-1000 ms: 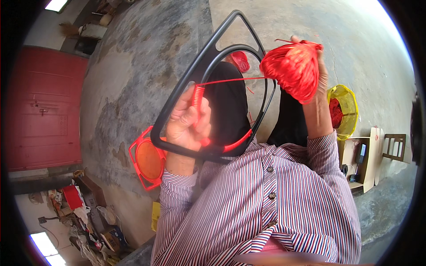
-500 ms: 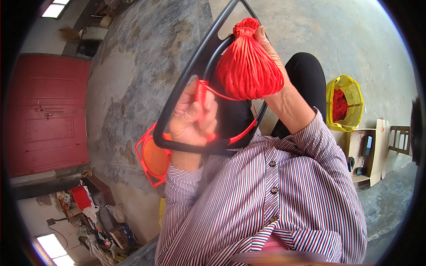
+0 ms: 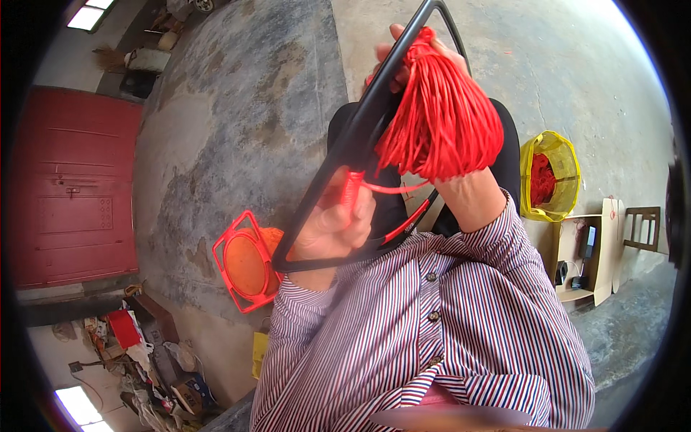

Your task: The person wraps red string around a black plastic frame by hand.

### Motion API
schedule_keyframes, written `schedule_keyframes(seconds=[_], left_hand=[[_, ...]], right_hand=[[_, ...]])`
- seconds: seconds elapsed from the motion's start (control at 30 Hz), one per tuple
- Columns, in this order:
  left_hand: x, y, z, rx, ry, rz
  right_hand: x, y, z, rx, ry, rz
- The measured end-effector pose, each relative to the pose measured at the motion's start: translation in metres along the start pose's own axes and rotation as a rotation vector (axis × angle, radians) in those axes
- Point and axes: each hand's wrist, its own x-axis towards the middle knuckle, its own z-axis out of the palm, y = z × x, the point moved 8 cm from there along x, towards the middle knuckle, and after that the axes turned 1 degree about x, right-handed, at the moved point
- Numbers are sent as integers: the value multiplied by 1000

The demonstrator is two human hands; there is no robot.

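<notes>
A large bundle of red cord [image 3: 450, 119], tied at its top, hangs in front of my right hand [image 3: 403, 54]. My right fingers are closed around its tied end, partly hidden by a black tubular frame [image 3: 389, 72]. The frame slants across my lap. Low within its outline, my left hand [image 3: 335, 223] is a fist around a tightly coiled wrap of red cord [image 3: 351, 189]; whatever lies inside the wrap is hidden. One strand runs from that coil to the bundle. A red-covered stretch [image 3: 409, 223] shows on a lower black bar.
Beside my left arm is a red plastic frame with an orange round seat [image 3: 248, 266]. A yellow basket [image 3: 551, 173] holding red cord stands at right, near an open cardboard box [image 3: 576, 263] and a small wooden stool [image 3: 642, 228]. Clutter [image 3: 137, 353] lies at lower left.
My right hand has swung the cord bundle to the right, and its strands have fanned out. The black frame and my left hand have shifted slightly right and down.
</notes>
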Motion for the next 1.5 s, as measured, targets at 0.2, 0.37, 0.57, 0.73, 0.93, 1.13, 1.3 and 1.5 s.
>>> schedule_keyframes(seconds=[0.2, 0.37, 0.57, 0.73, 0.93, 1.13, 1.3, 1.5], left_hand=[[-1, 4, -5, 3, -9, -1], [-5, 9, -19, -45, -14, 24], [-4, 14, -30, -151, -13, 77], [-7, 20, -47, -173, 60, 101], [-13, 33, -68, -189, 163, 148], [-8, 30, -60, -156, 240, 95], [-9, 18, -59, -162, 314, -28], [-5, 18, -50, -156, 259, -63]], right_hand=[[-25, 19, -30, 158, 409, -81], [-29, 36, 12, 371, -11, 79], [-36, 62, -9, -22, 142, 106], [-61, 52, -60, -471, 307, 211], [-66, 12, -34, -745, 230, 13], [-60, 19, -1, -234, 279, 89], [-71, 37, -5, -228, 269, 211], [-72, 37, -4, -246, 306, 202]])
